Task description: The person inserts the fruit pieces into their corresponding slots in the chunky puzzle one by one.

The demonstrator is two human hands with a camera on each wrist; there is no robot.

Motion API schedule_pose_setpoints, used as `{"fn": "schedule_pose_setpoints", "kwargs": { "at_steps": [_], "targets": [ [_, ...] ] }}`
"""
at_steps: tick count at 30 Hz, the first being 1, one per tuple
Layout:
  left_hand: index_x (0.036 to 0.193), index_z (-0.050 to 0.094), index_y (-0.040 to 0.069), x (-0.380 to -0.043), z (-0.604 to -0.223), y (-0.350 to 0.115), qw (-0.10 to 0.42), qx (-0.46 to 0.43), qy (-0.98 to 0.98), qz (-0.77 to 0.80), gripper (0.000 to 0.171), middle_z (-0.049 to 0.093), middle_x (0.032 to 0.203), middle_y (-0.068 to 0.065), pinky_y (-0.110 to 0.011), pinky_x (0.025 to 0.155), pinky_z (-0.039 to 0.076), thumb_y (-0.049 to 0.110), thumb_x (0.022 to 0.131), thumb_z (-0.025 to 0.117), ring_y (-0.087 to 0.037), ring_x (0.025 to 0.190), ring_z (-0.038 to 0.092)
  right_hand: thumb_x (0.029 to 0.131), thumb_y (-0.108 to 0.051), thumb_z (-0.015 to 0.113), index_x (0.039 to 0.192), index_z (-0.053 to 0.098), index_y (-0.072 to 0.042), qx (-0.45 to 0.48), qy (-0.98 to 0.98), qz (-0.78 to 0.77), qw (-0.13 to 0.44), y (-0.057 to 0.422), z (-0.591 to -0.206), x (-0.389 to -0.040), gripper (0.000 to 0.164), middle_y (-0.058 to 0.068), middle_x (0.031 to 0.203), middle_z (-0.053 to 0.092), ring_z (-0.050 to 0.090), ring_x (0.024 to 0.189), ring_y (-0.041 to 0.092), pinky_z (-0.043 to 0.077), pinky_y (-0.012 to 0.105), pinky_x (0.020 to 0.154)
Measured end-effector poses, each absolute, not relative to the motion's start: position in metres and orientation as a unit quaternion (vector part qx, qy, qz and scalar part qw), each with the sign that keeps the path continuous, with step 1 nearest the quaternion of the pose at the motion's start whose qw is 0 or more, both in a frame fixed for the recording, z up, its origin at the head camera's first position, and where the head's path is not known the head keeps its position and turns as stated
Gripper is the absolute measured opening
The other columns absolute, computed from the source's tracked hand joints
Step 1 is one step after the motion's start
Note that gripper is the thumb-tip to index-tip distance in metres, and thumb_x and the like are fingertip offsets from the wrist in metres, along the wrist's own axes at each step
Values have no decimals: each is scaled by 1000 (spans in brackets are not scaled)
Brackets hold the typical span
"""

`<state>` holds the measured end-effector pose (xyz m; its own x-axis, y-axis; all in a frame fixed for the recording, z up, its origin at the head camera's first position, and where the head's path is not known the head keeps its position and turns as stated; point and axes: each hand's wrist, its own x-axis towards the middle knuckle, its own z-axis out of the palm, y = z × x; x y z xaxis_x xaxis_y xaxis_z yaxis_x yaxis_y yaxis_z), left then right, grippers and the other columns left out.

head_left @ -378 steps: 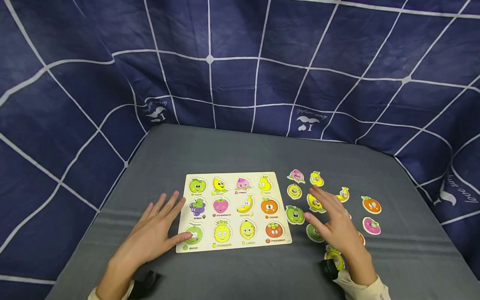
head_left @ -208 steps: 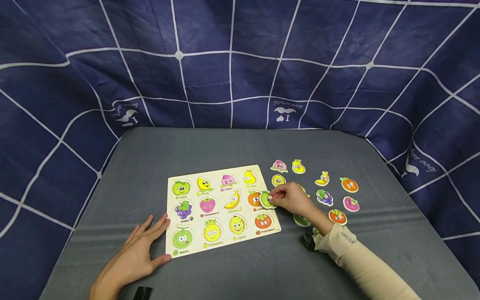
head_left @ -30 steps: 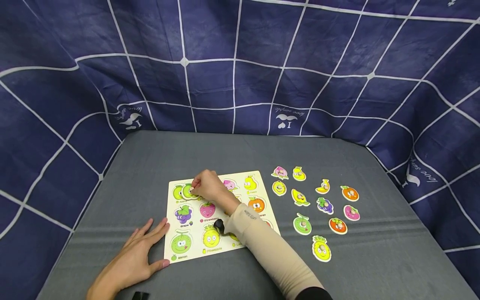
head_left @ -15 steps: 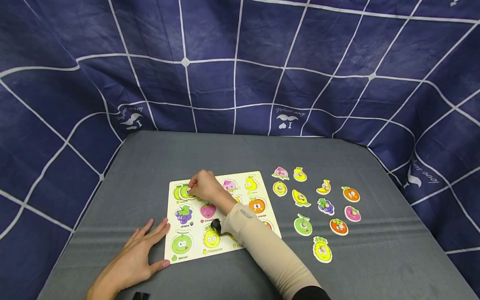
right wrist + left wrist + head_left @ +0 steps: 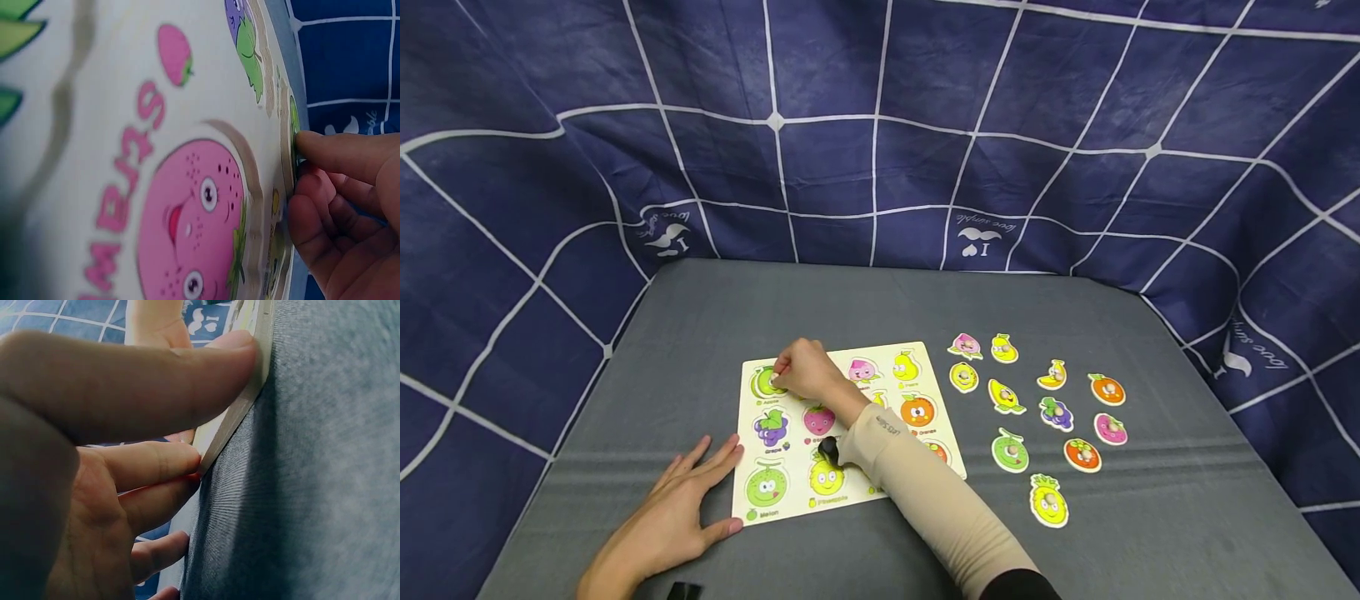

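Green apple piece (image 5: 764, 384) partly hidden, right fingers (image 5: 340, 153) pinching it; left fingers (image 5: 150, 464) spread, touching board (image 5: 798, 475).

Desk (image 5: 865, 304) before me, grey, cloth-topped: one pale fruit-picture board (image 5: 797, 467), lying flat; to my right of it, eleven loose fruit pieces (image 5: 1056, 414), each apart from the next.

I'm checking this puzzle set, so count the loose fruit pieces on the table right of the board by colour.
Yellow pieces: 5
Pink pieces: 2
Orange or red-orange pieces: 2
Purple piece: 1
Green piece: 1
Total: 11
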<state>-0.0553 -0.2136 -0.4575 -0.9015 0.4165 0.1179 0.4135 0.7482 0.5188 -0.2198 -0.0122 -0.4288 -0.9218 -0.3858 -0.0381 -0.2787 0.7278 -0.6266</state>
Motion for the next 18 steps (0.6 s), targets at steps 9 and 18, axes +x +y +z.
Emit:
{"fn": "schedule_pose_setpoints", "kwargs": {
  "at_steps": [9,18],
  "targets": [
    [139,56,1,-55,-456,-213,2,223,933,281,86,49,147,-14,-71,101,26,28,65,91,-53,135,34,83,-15,81,77,75,-12,-196,928,-309,75,-18,-430,-220,9,-11,61,58,51,60,2,40,13,56],
    [139,56,1,-55,-455,-212,-1,224,933,283,85,49,147,-14,-72,100,26,26,65,91,-53,134,35,84,-15,79,78,76,-12,-189,931,-300,85,-20,-429,-220,8,-10,68,62,52,61,3,41,13,54]
  ]
}}
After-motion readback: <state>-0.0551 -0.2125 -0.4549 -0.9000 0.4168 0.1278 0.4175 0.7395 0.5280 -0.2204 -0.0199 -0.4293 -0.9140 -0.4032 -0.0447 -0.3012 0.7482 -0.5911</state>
